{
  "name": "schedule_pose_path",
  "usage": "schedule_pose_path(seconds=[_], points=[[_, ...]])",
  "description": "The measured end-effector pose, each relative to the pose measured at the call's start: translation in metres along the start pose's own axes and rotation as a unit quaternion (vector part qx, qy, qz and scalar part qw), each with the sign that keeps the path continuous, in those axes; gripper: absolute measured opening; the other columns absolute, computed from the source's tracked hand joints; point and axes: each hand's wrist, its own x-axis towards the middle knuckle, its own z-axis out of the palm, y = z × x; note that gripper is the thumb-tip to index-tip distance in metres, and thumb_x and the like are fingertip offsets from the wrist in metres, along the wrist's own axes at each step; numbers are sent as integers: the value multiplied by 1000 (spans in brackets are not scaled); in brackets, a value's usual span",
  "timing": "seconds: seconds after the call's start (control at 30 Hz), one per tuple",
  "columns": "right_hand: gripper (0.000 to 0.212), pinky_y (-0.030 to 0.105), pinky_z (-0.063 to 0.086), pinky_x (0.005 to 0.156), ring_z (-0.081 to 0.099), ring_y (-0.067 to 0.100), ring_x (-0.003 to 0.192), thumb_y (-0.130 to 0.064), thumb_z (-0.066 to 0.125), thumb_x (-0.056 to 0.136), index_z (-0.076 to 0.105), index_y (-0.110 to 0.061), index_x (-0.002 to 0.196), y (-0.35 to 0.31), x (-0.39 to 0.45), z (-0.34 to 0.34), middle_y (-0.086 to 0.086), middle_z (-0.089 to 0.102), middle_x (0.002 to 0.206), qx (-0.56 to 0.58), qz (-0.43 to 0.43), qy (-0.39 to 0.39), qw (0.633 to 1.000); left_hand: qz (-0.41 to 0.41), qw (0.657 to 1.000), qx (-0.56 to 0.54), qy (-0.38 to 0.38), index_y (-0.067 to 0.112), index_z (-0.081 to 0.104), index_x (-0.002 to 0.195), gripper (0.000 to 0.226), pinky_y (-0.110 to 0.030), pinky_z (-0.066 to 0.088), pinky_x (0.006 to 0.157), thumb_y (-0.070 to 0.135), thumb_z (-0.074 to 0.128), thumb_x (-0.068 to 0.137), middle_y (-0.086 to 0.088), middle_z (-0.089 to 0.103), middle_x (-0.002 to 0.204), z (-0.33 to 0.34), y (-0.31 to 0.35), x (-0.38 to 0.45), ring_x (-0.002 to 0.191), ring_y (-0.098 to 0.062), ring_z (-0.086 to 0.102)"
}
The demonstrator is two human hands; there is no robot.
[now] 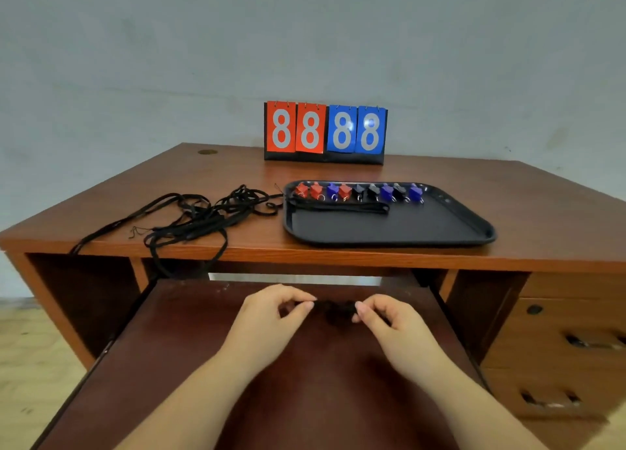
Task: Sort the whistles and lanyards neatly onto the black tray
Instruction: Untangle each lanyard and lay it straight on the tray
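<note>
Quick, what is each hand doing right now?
Left hand: fingers pinch one end of a small black bundle.
Right hand: fingers pinch the other end of the same bundle.

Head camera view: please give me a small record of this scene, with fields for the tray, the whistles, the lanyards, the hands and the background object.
tray: black tray, on the desk, right of centre
whistles: nine in a row along the tray's far edge; red, blue and black mixed
lanyard on tray: one black lanyard, laid straight before the row
loose lanyards: tangled black pile on the desk's left, some hanging over the front edge
hands: left hand and right hand pinch a small dark item, blurred, above the pull-out shelf
background: scoreboard showing 8 8 8 8
</note>
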Motion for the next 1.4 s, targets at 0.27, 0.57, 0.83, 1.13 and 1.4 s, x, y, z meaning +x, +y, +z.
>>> schedule_pose_path(seconds=[0.27,0.57,0.83,1.13,1.4], points=[[24,12,38,63,56,1,67,-29,54,92,63,-27,70,4,-4,-1,-11,64,67,-4,-39,-32,999,128,988,72,-52,30,53,130,41,-4,16,104,41,50,90,18,49,127,18,4,-8,123,6,36],[24,15,42,71,58,-2,74,-31,52,93,63,-29,72,2,-6,-1,-14,64,72,-11,-55,-78,995,21,987,-104,-124,36,68,89,16,-16,48,83,21,64,86,16,72,83,24,10,-12,85,2,65],[34,14,33,55,48,-5,54,-38,45,96,59,-24,68,9,-5,-5,-23,52,50,-62,-5,-83,995,-109,981,-163,-13,21,70,80,13,-11,43,73,17,61,88,8,71,73,12,-5,-2,74,1,64],[33,20,32,56,46,4,57,-35,43,97,57,-26,69,15,-3,-16,-7,48,58,-82,37,-27,996,-155,986,52,35,30,66,93,20,-21,38,87,14,57,87,6,66,101,-7,-26,2,107,-17,58],[27,18,38,61,51,3,64,-30,45,97,58,-21,75,3,-10,10,-7,56,66,-28,-58,-50,997,78,989,-26,-120,30,61,122,33,-3,37,91,25,61,89,17,68,107,29,12,-18,105,9,56]])
